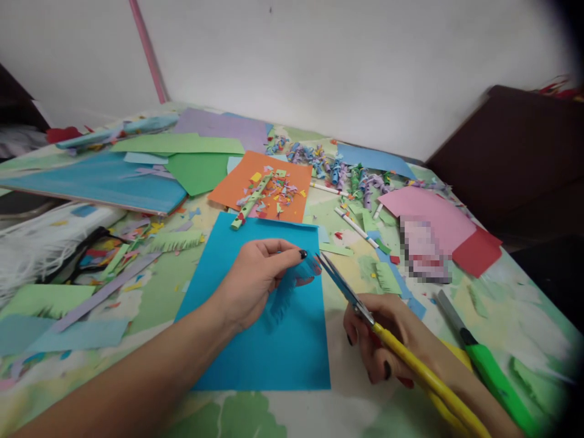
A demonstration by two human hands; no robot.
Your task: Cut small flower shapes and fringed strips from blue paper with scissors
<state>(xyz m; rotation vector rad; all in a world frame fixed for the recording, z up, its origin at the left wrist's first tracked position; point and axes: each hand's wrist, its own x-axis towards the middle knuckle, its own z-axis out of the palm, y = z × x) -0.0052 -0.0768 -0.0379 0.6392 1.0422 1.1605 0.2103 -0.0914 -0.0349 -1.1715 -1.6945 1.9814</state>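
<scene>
My left hand (258, 274) pinches a fringed blue paper strip (283, 297) between thumb and fingers. It hangs over a plain blue sheet (255, 365) that lies on the table. Just right of the strip, my right hand (381, 334) is closed around a pair of scissors (340, 283) with yellow handles. The blade tips point up and left toward the strip, a little apart from it. An orange sheet (223, 188) behind carries small paper scraps and a rolled green paper tube (252, 202).
A green-handled utility knife (490, 371) lies at the right, near pink paper (426, 213) and red paper (477, 252). Curled paper pieces (314, 155) gather at the back. A large blue pad (100, 179), a lilac strip (107, 292) and a white fringed item (41, 243) occupy the left.
</scene>
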